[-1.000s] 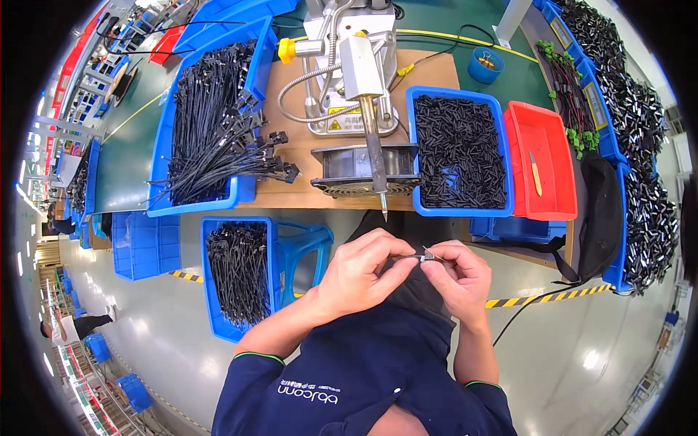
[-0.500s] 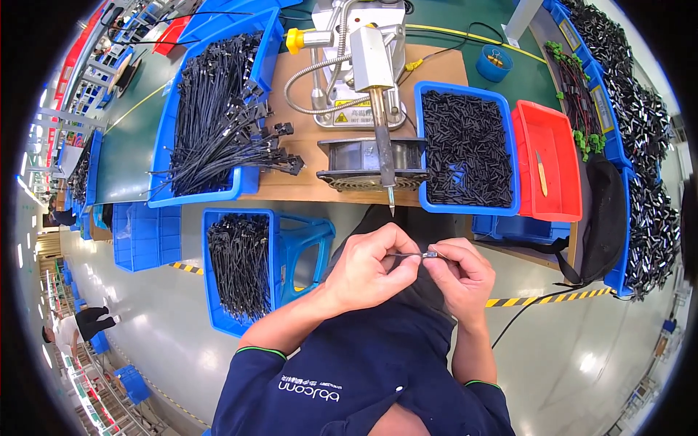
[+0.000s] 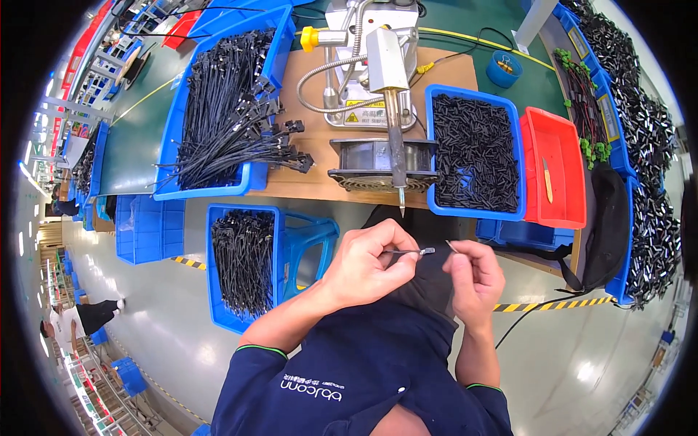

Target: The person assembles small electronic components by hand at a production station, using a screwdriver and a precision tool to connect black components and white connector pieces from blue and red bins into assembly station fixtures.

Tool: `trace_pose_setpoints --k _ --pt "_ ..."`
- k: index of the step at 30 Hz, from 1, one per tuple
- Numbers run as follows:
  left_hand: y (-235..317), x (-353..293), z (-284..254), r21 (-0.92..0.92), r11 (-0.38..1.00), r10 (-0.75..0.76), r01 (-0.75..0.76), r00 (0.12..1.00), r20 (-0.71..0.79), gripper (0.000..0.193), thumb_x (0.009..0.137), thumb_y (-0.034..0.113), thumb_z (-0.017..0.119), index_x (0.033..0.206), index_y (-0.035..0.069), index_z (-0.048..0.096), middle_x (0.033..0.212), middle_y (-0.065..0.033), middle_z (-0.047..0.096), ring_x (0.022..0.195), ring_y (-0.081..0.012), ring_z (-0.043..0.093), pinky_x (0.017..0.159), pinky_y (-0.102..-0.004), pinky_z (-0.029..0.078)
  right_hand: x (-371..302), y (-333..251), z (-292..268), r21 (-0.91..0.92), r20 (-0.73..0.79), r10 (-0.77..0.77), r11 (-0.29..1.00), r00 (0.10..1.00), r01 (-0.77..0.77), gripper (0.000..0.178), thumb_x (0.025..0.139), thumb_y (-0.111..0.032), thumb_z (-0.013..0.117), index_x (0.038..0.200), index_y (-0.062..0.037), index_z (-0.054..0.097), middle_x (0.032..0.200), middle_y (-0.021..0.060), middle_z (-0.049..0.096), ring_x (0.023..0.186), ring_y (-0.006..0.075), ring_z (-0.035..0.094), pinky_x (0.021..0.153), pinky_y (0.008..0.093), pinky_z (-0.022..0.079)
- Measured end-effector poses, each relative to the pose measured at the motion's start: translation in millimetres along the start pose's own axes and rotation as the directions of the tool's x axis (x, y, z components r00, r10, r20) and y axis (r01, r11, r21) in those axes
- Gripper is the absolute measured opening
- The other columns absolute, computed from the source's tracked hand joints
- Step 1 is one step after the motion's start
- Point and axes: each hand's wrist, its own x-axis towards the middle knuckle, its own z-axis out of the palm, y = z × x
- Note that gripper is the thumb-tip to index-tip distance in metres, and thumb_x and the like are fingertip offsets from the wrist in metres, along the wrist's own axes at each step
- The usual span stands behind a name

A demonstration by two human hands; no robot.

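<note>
My left hand (image 3: 369, 265) pinches a thin dark cable with a small silvery connector (image 3: 427, 251) at its end, which sticks out past the thumb and forefinger. To the right of it, a short gap away, my right hand (image 3: 475, 282) is closed, thumb against forefinger. A tiny thin pointed piece (image 3: 451, 247) shows at its fingertips, too small to name. Just beyond my hands, a soldering iron (image 3: 396, 145) hangs tip down from its stand (image 3: 367, 109), in front of a dark round-framed fan (image 3: 382, 156).
Black cables with connectors fill a blue bin (image 3: 169, 163) on the bench and another bin (image 3: 280, 254) by a blue stool (image 3: 313, 240). Right of the iron, a blue tray (image 3: 476, 211) holds short black tubes. A red tray (image 3: 567, 152) holds a wooden-handled tool (image 3: 547, 182).
My right hand has drawn away from the connector to the right, with a small thin piece at its fingertips. My left hand still grips the cable. The view has shifted slightly.
</note>
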Motion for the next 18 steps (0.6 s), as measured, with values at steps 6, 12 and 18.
trace_pose_setpoints --k 6,12,18 --pt "9 -1 -10 0.049 0.996 0.071 -0.069 0.997 -0.041 0.011 0.09 -0.001 0.075 0.095 0.001 0.066 0.094 -0.0039 0.077 0.059 0.0019 0.044 0.052 -0.0207 0.036 14 -18 7 -0.272 0.086 -0.35 0.892 0.933 0.36 0.013 0.09 0.005 0.077 0.101 0.002 0.072 0.096 0.0119 0.076 0.082 0.0205 0.069 0.071 0.0302 0.054" --pt "13 2 -17 0.071 0.991 0.118 -0.112 0.989 -0.089 0.011 0.089 -0.001 0.075 0.094 0.0 0.066 0.096 -0.0051 0.078 0.057 0.0018 0.044 0.05 -0.021 0.036 22 -27 29 -0.282 0.124 -0.365 0.879 0.923 0.385 0.015 0.08 0.006 0.08 0.094 0.0017 0.075 0.112 0.0163 0.076 0.099 0.0316 0.072 0.087 0.0398 0.06" --pt "22 4 -25 0.137 0.986 0.109 -0.096 0.99 -0.094 0.013 0.088 0.008 0.076 0.097 0.0 0.071 0.082 -0.0083 0.074 0.063 -0.0111 0.063 0.055 -0.0282 0.049 28 -26 36 -0.288 0.121 -0.406 0.859 0.906 0.423 0.018 0.078 0.009 0.08 0.094 0.002 0.074 0.11 0.0162 0.076 0.097 0.0312 0.073 0.084 0.0379 0.06"
